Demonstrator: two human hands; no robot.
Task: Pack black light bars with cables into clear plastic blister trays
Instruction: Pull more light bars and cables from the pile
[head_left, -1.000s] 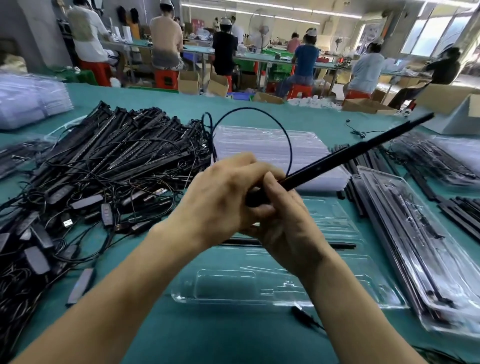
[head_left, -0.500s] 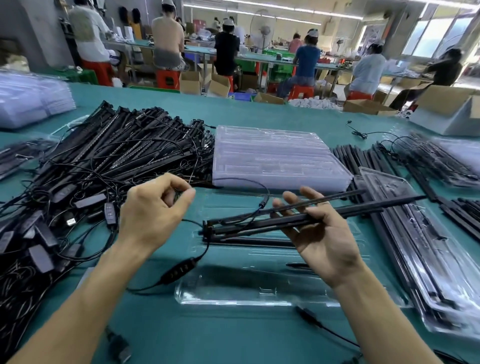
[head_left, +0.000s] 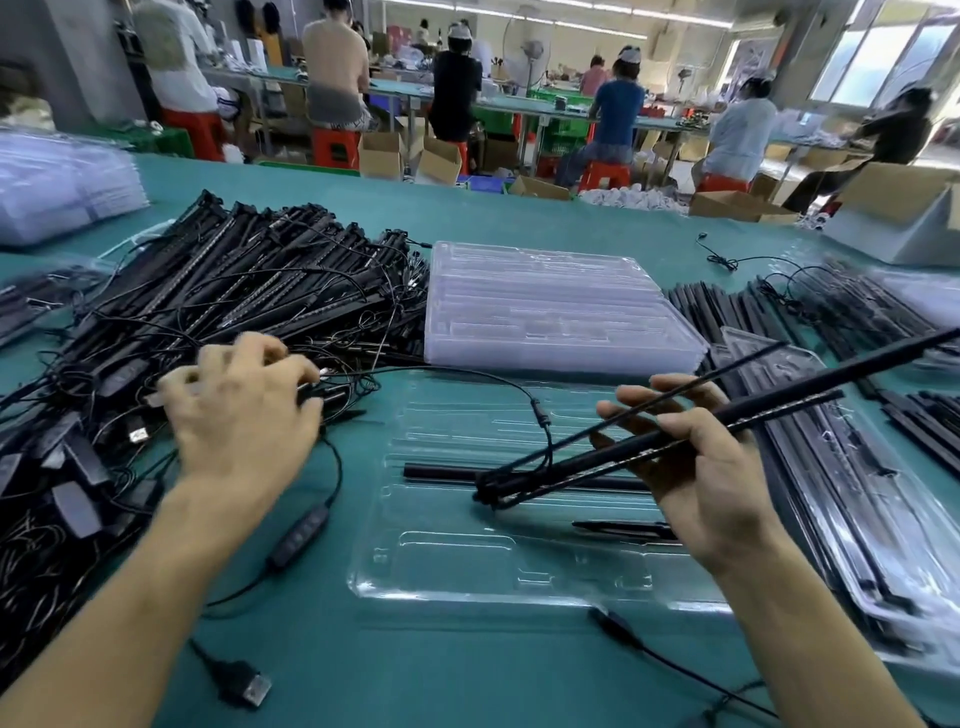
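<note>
Black light bars (head_left: 571, 465) slant above the clear blister tray (head_left: 441, 569) — cable (head_left: 337, 467) trailing left.

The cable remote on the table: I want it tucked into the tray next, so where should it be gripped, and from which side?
Pinch the remote across its long edges at mid-body, coming from above, probably with the left hand, which is nearer. It lies flat on the table with cable leaving both ends, so only the long sides are free.

Open tray (head_left: 467, 569) at centre of table (head_left: 467, 675), 1 bar (head_left: 441, 473) lying in it, stack of trays (head_left: 556, 312) directly behind, heap of bars and cables (head_left: 234, 291) to its left, filled trays (head_left: 841, 509) to its right, held bundle (head_left: 675, 441), possibly 3 bars, in right hand (head_left: 711, 488) above the open tray, USB plug (head_left: 244, 686) at front left.
</note>
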